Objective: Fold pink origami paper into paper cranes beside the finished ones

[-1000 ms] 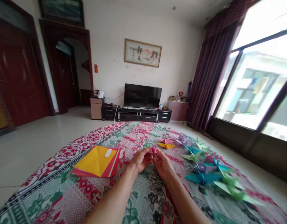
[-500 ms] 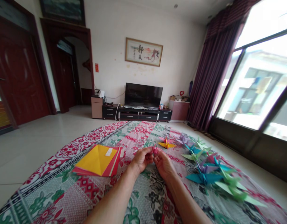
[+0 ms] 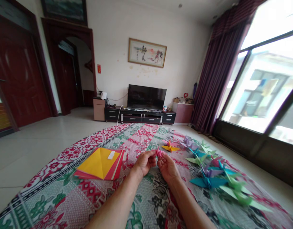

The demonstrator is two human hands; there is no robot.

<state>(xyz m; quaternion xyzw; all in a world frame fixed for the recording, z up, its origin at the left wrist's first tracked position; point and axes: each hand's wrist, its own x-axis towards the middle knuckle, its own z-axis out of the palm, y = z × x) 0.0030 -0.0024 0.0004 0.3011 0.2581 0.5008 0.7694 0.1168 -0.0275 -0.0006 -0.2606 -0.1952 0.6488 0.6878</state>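
Observation:
Between my two hands, just above the patterned tablecloth, is a small folded pink paper (image 3: 159,153), mostly hidden by the fingers. My left hand (image 3: 145,162) pinches it from the left, fingers curled. From the other side my right hand (image 3: 167,164) grips it with thumb and fingertips. An orange-yellow paper crane (image 3: 170,147) stands just beyond my right hand. Farther right, several finished paper cranes in blue, green, purple and pink crowd together, among them a blue crane (image 3: 208,182) and a light green crane (image 3: 241,192).
Left of my hands lies a stack of square paper (image 3: 98,163), yellow on top with red sheets below and a small white piece on it. The floral tablecloth (image 3: 137,136) covers a round table. Beyond it a television (image 3: 146,97) stands on a low black cabinet (image 3: 141,118).
My hands stay in nearly the same place. The pink paper between the fingertips has turned slightly and shows a little more.

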